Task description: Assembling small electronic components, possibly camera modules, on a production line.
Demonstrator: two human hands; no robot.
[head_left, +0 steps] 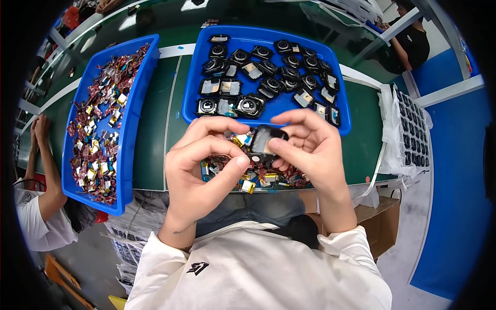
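One case sits in the right hand, pinched by thumb and fingers: small, black-rimmed, rounded at the corners, with a grey, shiny face and a tan patch. It is held above a heap of mixed parts, just in front of the wide tray. The left hand curves its parted thumb and forefinger beside it; I can't tell whether they grip. I count two blue trays; roughly thirty black cases overlap in the wide one, and the narrow tray holds countless red boards and batteries.

the scene is lit brightly and evenly; white glare is cast on the far green table; straight edges are bent toward the blackened rim.
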